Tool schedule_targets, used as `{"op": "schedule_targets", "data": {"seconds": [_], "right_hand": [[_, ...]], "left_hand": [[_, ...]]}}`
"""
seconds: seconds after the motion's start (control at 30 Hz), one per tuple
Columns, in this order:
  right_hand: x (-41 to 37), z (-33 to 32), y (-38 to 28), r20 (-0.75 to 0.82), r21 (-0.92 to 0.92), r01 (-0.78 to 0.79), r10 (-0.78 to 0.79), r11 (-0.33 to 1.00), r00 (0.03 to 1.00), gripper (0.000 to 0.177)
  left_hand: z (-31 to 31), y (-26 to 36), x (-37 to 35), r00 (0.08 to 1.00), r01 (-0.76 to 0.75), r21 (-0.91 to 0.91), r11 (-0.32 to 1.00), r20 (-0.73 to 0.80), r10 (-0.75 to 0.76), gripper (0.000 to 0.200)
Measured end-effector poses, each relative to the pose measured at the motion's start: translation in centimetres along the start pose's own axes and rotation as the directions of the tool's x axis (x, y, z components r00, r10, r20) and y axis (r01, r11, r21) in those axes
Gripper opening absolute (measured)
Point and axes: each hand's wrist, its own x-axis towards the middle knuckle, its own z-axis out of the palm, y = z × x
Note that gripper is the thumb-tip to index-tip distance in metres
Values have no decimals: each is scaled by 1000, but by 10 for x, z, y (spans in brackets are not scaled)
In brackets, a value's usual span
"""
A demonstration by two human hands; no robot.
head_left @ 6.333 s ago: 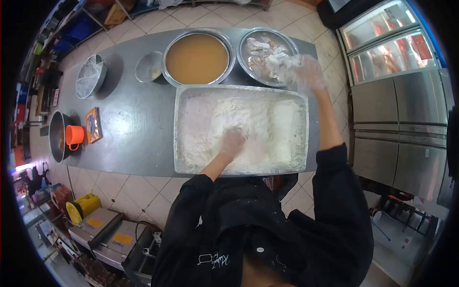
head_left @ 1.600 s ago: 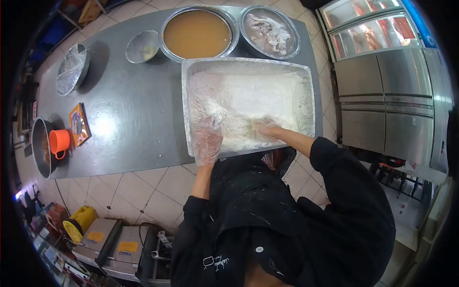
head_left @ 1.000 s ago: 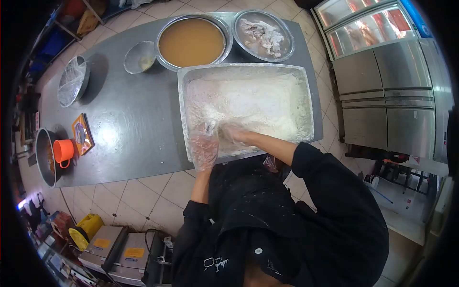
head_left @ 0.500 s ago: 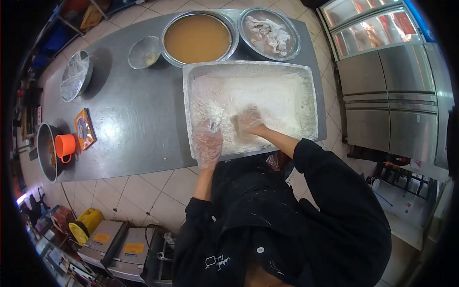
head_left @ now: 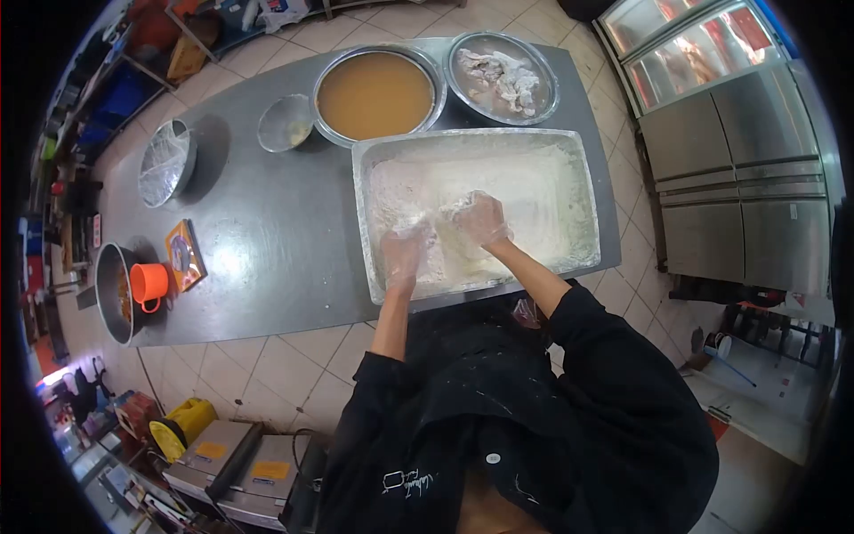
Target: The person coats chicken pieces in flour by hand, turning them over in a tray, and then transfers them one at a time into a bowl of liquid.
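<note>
A rectangular metal tub [head_left: 587, 205] holds a bed of white flour [head_left: 507, 173], and both my hands are inside it in clear plastic gloves. My left hand [head_left: 405, 254] is at the tub's near left, fingers curled into a floury clump. Beside it, my right hand [head_left: 481, 219] is closed at the middle of the flour, with whitish lumps at its fingertips. Flour hides what either hand grips.
Behind the tub stand a large bowl of orange-brown liquid [head_left: 374, 93] and a bowl of pale, wet meat-like pieces [head_left: 503, 80]. Leftward are a small bowl [head_left: 276, 125], a plastic-covered bowl [head_left: 165, 165], an orange mug [head_left: 149, 282] and a metal bowl [head_left: 111, 307].
My left hand has reached slightly farther into the flour, its fingers now curled. My right hand has turned and closed more. The whole view has shifted a little.
</note>
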Motion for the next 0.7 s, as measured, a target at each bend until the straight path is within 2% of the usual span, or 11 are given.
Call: {"op": "schedule_targets", "data": {"seconds": [0.03,0.07,0.13,0.2,0.23,0.3,0.4,0.47,0.6,0.67,0.7], "right_hand": [[0,2,3,48,-23,-32,33,999,998,22],[0,3,7,95,-47,-62,66,997,993,26],[-3,-7,-2,191,-33,-44,49,999,980,27],[-8,-18,-11,283,-17,-27,31,999,959,28],[-9,-24,-15,371,144,-124,62,982,926,26],[-11,-24,-7,455,296,-231,77,927,887,25],[-16,-17,15,324,572,12,-240,820,915,19],[-16,-41,-5,249,563,108,-294,819,923,20],[-12,-56,-21,209,608,53,-224,792,952,22],[-9,-71,-33,172,341,348,-422,873,890,21],[-8,-66,-30,172,343,348,-423,872,890,21]], "left_hand": [[4,13,-2,994,103,-171,980,60,-94,45],[10,21,0,994,96,-161,982,62,-87,45],[20,30,7,988,130,-664,736,151,-39,40],[24,36,15,979,174,-724,668,203,-36,45],[27,38,20,967,221,-781,584,252,-29,49],[32,40,25,968,199,-760,618,252,-1,52],[38,39,30,960,211,-774,597,280,24,55],[40,41,34,951,244,-800,548,307,26,55],[41,50,31,941,264,-803,535,337,42,59],[40,63,20,930,293,-814,502,364,47,61],[39,72,13,921,337,-799,498,390,2,62]]}}
